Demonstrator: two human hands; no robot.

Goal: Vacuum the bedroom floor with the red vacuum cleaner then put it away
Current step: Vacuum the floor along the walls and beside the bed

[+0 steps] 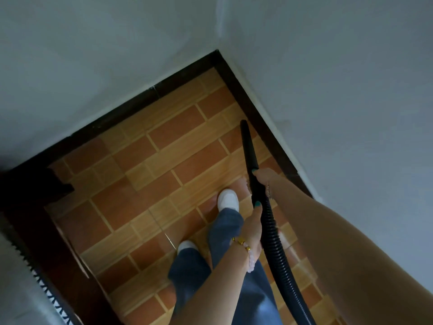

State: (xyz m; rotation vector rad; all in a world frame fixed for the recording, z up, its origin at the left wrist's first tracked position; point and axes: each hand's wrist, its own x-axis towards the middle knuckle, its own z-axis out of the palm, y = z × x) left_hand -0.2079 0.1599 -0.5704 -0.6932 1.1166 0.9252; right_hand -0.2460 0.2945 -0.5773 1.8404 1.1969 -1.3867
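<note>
A black vacuum wand (248,144) points down toward the tiled floor (164,160) close to the dark skirting of the right wall. My right hand (263,178) grips the wand at its upper end. My left hand (254,227) holds the top of the ribbed black hose (278,259), just below the right hand. The hose runs down past my legs and out of the bottom edge. The red body of the vacuum cleaner is out of sight.
Two pale walls meet in a corner (216,52) with dark skirting (255,106) along both. My feet in white shoes (228,200) stand on the tiles. A dark bed frame or furniture edge (35,219) lines the left side.
</note>
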